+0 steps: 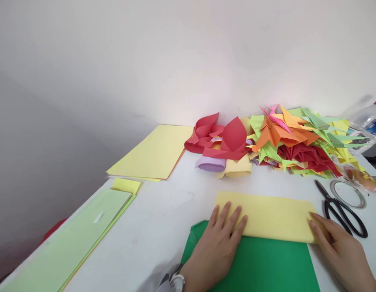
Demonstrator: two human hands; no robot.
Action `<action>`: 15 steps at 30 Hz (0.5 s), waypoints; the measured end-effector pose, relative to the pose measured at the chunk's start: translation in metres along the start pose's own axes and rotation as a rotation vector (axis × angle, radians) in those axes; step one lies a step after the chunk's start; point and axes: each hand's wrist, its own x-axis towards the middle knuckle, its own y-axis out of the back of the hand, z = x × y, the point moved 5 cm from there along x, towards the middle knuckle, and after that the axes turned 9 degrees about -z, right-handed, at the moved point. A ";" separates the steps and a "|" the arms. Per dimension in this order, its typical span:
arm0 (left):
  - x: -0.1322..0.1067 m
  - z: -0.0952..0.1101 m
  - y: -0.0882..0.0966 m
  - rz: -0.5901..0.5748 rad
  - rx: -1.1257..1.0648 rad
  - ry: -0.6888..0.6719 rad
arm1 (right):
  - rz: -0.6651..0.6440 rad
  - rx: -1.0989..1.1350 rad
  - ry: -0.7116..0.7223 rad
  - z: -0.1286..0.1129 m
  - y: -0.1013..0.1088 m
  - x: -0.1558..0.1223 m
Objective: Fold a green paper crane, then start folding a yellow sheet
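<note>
A folded strip of yellow paper (276, 217) lies across the upper part of a green sheet (276, 263) in front of me. My left hand (216, 247) rests on the strip's left end, palm down, with its fingers stretched and spread. At the right end, my right hand (340, 243) holds the strip's edge between thumb and forefinger; its other fingers are partly hidden underneath. Black-handled scissors (340, 209) lie just beyond the right hand, beside a roll of clear tape (347, 194).
Red, purple and yellow rolled paper shapes (226, 146) stand near the wall. A heap of colourful folded paper (297, 140) is right of them, with a plastic bottle (368, 125) behind. Yellow sheets (154, 152) and a light green stack (84, 239) lie at left on the white table (151, 227).
</note>
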 end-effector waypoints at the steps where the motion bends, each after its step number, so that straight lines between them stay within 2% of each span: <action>1: 0.000 0.000 0.001 -0.005 -0.002 0.000 | 0.001 0.001 0.003 0.000 0.000 0.000; 15: 0.003 0.001 0.008 -0.092 -0.034 0.029 | -0.003 0.006 0.005 0.008 -0.003 0.000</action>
